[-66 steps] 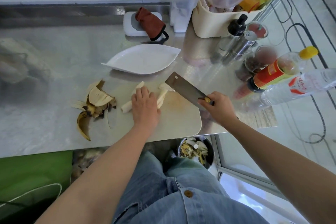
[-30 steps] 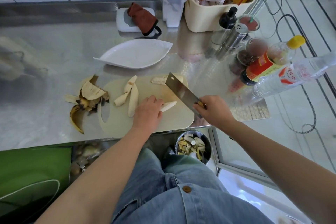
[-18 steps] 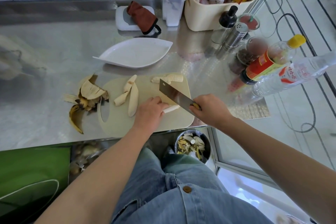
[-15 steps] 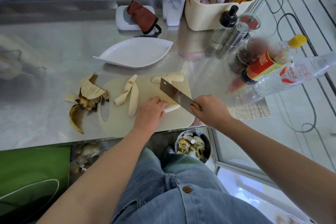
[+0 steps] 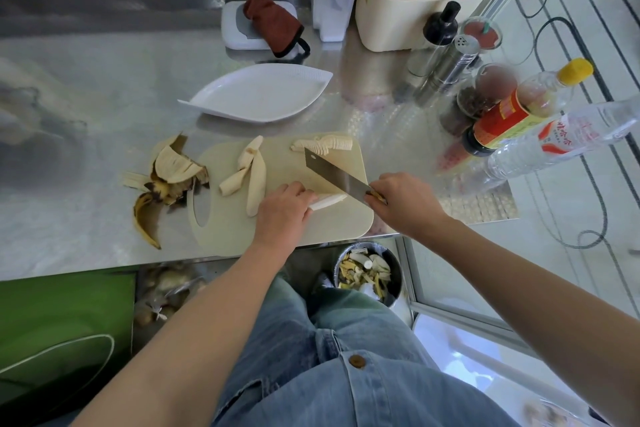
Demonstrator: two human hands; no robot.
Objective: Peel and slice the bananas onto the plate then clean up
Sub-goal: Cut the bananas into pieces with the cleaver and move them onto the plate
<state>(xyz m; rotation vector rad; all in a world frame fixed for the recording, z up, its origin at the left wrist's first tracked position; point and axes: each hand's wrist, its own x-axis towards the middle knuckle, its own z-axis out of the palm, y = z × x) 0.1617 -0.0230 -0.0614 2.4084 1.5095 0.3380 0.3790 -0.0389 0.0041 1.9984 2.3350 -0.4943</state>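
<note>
Bright, soft daylight, sharp at centre.
Washed-out glare on the steel counter [image 5: 69,225] and pale floor [image 5: 554,211] at right; faint shadow under the plate [image 5: 256,94]; wide-angle bending toward edges; smeared blur far left.

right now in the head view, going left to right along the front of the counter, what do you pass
brown-spotted yellow banana peels, two pale peeled banana pieces, left hand holding a pale banana strip, rectangular steel cleaver, right hand gripping its handle, clear plastic water bottle
</note>
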